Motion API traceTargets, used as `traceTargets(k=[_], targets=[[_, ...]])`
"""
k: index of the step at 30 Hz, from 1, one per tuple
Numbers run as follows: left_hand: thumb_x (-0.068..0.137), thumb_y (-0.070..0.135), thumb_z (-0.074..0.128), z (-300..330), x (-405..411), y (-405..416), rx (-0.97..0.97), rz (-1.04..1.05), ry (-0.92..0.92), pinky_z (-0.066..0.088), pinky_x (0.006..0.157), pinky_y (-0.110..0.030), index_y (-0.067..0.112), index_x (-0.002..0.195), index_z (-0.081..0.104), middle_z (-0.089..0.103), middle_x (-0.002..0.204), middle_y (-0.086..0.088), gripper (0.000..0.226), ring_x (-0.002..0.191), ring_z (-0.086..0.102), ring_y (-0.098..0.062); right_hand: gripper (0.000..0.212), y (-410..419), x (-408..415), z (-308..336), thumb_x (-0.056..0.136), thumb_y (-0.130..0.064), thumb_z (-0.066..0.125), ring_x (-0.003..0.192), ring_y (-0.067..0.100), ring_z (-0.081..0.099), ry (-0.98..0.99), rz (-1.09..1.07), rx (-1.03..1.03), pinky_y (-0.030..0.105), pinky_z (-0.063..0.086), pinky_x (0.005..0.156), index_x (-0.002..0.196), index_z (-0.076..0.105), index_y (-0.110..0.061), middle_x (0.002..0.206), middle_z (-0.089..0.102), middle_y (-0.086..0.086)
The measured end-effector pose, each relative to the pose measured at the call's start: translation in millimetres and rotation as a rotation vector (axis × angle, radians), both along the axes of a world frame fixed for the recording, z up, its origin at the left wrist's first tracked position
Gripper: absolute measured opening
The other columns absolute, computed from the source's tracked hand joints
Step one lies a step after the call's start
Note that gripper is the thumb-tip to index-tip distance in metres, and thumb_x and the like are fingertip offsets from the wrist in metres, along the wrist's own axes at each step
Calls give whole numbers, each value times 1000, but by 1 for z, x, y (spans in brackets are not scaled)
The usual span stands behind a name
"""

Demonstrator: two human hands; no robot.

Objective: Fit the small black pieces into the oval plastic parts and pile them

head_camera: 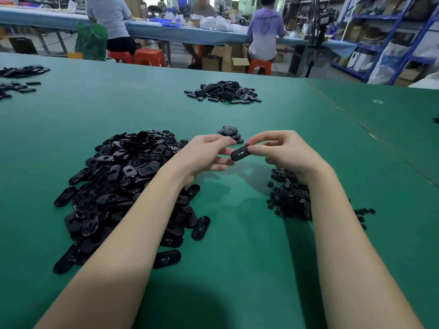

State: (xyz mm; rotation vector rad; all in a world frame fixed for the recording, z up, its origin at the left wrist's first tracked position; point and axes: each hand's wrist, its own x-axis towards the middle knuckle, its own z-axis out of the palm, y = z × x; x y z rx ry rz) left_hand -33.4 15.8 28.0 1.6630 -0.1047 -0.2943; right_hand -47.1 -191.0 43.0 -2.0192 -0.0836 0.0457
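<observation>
Faintly, purple shirt [265, 27], lettering illegible

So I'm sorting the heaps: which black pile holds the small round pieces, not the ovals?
The pile of small round pieces under the right forearm, by the right hand. The other piles hold long oval parts.
</observation>
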Motion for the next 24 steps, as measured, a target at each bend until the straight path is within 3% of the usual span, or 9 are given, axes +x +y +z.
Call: traceTargets(k=[5,7,11,16,24], targets=[[97,-2,57,-4,-7,-11,-180,-90,92,58,69,-16,2,111,68,75,95,-12,18,81,76,-19,7,-7,-3,0,88,-32,78,63,13,44,40,-38,-75,22,40,61,90,80,-26,81,75,-8],[97,-5,56,-6,-6,-11,-206,-63,105,57,68,-15,-2,113,67,74,96,-14,20,79,76,-19,10,-11,0,2,86,-37,77,63,11,54,63,-72,-258,23,46,65,87,80,-27,84,78,-11],[97,-5,56,-8,-3,-9,-215,-34,112,58,69,-16,-3,113,66,74,100,-16,19,80,76,-21,7,-20,1,0,72,-38,84,89,13,67,216,-131,-689,29,53,82,76,79,-34,91,75,-9],[96,-5,57,-11,-3,-10,-202,-39,114,59,69,-17,-2,111,67,74,99,-15,17,82,76,-22,19,-16,-1,-1,57,-40,91,97,20,69,314,-129,-724,38,58,91,70,78,-45,95,75,-9],[97,-5,56,-10,-5,-8,-185,-35,117,60,73,-19,-3,112,66,73,107,-20,18,84,76,-23,15,-16,-2,2,69,-31,85,93,16,68,248,-163,-683,29,55,79,66,78,-44,88,75,-11]])
